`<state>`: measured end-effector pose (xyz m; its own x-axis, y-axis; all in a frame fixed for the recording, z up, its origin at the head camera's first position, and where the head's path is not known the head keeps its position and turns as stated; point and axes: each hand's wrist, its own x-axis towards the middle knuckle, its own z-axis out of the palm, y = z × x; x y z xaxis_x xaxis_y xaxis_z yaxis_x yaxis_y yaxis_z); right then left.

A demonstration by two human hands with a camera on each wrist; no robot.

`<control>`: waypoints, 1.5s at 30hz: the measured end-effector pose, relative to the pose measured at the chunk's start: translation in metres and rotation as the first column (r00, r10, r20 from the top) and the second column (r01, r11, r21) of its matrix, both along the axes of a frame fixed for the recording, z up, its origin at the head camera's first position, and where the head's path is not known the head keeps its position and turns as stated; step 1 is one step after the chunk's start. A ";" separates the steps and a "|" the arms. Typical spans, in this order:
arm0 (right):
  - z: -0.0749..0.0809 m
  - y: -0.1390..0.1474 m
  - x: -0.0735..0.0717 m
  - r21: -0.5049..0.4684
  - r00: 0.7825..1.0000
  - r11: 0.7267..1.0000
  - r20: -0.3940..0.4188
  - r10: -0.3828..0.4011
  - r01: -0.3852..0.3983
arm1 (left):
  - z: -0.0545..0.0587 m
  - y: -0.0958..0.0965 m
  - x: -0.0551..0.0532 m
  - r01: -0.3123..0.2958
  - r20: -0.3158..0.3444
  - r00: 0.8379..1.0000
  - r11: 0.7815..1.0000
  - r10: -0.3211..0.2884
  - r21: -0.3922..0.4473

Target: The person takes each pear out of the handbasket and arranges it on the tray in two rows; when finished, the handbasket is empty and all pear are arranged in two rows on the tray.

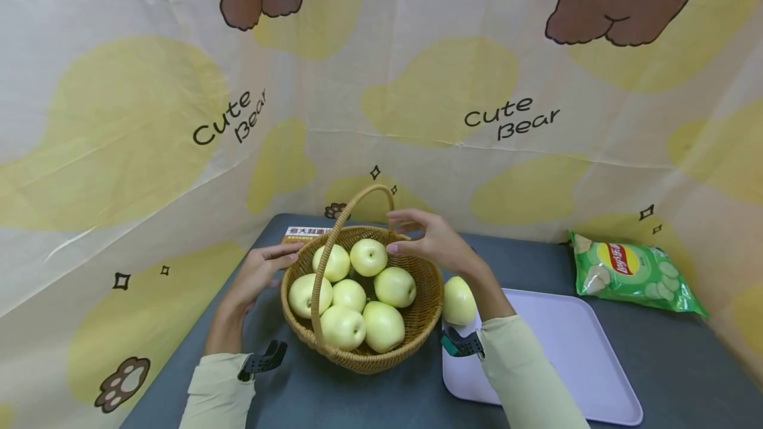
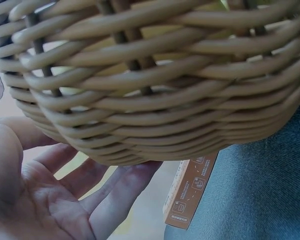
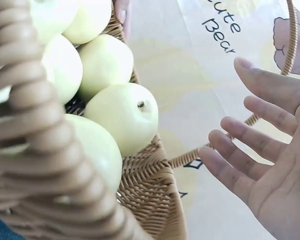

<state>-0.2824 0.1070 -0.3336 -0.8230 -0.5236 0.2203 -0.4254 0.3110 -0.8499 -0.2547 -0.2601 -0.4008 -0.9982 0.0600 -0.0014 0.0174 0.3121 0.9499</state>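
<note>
A woven wicker basket (image 1: 365,364) with a tall arched handle (image 1: 356,201) holds several pale green apples (image 1: 342,328). My left hand (image 1: 255,278) is at the basket's left side; in the left wrist view its relaxed fingers (image 2: 125,192) reach up against the lower weave of the basket (image 2: 155,125). On the far right side my right hand (image 1: 435,243) hovers by the rim near the handle's base. Seen from the right wrist, that hand (image 3: 275,155) has spread, loosely bent fingers holding nothing, with the handle (image 3: 182,159) passing behind them.
One apple (image 1: 459,301) sits right of the basket, at the edge of a pale lilac tray (image 1: 566,336) partly covered by my right arm. Farther right lies a green chip bag (image 1: 638,273). A printed box (image 1: 303,232) pokes out behind the basket. Patterned cloth (image 1: 417,98) hangs around the table.
</note>
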 end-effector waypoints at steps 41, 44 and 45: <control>-0.005 -0.036 -0.030 0.196 0.992 0.973 0.055 0.110 -0.119 | 0.002 -0.001 0.004 0.026 -0.010 1.000 0.999 -0.025 0.035; -0.006 -0.037 -0.032 0.204 0.991 0.971 0.068 0.115 -0.127 | 0.002 0.000 0.004 0.029 -0.014 0.999 0.999 -0.029 0.037; -0.007 -0.038 -0.033 0.209 0.991 0.970 0.070 0.115 -0.127 | 0.002 0.000 0.003 0.031 -0.014 0.999 0.999 -0.031 0.038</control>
<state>-0.3152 0.0689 -0.3409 -0.7585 -0.6499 0.0480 -0.4237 0.4359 -0.7940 -0.2514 -0.2601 -0.3992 -0.9958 0.0905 0.0153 0.0398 0.2750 0.9606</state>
